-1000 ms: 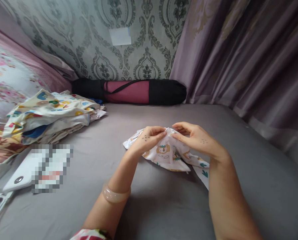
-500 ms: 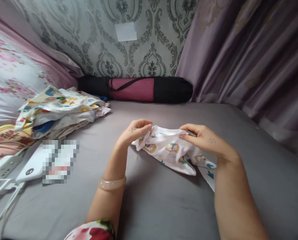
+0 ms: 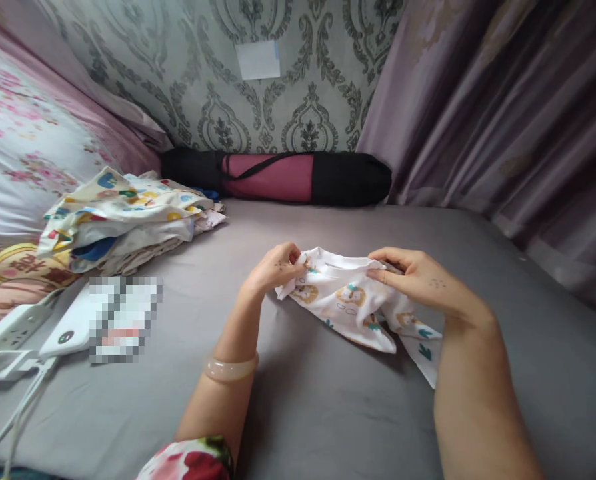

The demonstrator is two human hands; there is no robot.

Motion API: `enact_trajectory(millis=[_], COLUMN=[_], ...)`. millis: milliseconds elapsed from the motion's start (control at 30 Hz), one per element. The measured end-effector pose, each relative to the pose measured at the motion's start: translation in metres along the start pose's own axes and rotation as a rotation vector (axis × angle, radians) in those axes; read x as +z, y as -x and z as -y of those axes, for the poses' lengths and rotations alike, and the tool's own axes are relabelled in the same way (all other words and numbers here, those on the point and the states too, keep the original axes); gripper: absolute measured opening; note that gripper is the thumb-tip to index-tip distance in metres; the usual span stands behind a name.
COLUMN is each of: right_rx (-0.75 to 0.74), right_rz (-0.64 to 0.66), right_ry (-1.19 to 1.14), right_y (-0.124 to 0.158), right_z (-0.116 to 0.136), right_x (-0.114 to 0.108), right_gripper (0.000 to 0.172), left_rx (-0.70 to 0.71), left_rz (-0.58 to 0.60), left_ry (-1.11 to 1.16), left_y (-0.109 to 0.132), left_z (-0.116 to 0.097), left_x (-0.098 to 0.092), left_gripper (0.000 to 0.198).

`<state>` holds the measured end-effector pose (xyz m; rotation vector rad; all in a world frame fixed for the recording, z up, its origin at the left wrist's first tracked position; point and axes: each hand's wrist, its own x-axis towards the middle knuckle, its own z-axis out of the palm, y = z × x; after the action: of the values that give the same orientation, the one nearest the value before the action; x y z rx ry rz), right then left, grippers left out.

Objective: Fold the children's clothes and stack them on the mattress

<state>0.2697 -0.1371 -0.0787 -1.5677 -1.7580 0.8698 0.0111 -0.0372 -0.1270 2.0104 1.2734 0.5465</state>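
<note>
With my left hand (image 3: pixel 278 268) and right hand (image 3: pixel 413 277), I pinch the little shirt (image 3: pixel 338 300) beside its neck (image 3: pixel 341 262), maybe to make the top straight, over the bed (image 3: pixel 328 413) on my side of the long bag (image 3: pixel 273 177).

Between your left fingers (image 3: pixel 293 271) and right fingers (image 3: pixel 385 276) spans the shirt (image 3: pixel 348 303), over the sheet (image 3: pixel 358 420). Beyond your fingers, a long bag (image 3: pixel 273 177) lies before the wall (image 3: pixel 268 103). Left of them, a clothes pile (image 3: pixel 133 210) sits beside a pillow (image 3: pixel 23 153); left and nearer you, a power strip (image 3: pixel 18 328). Right of them hangs a curtain (image 3: pixel 478 113).
</note>
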Motion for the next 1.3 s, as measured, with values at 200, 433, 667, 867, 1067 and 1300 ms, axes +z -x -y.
enact_trajectory(millis=[200, 433, 667, 867, 1067, 1300], right_rx=[-0.024, 0.027, -0.056, -0.154, -0.246, -0.228], right_rz=[-0.025, -0.116, -0.296, -0.367, -0.311, -0.151], right_ry=[0.018, 0.009, -0.059, 0.060, 0.119, 0.038], right_y=[0.001, -0.004, -0.007, -0.001, 0.011, 0.033], right_z=[-0.008, -0.019, -0.018, -0.004, 0.025, 0.079], right_x=[-0.007, -0.008, -0.002, -0.016, -0.040, -0.066], right_gripper=[0.034, 0.038, 0.034, 0.041, 0.045, 0.048], left_rx=[0.029, 0.064, 0.062, 0.159, 0.326, 0.394], left_rz=[-0.073, -0.222, -0.233, -0.192, -0.072, -0.177], left_ry=[0.109, 0.145, 0.388, 0.369, 0.274, 0.226], left_y=[0.003, 0.008, 0.005, 0.013, 0.039, 0.067], left_z=[-0.003, -0.007, -0.016, -0.049, -0.077, -0.101], left_x=[-0.007, -0.016, -0.020, -0.052, -0.088, -0.116], left_gripper=[0.022, 0.030, 0.023, 0.022, 0.036, 0.033])
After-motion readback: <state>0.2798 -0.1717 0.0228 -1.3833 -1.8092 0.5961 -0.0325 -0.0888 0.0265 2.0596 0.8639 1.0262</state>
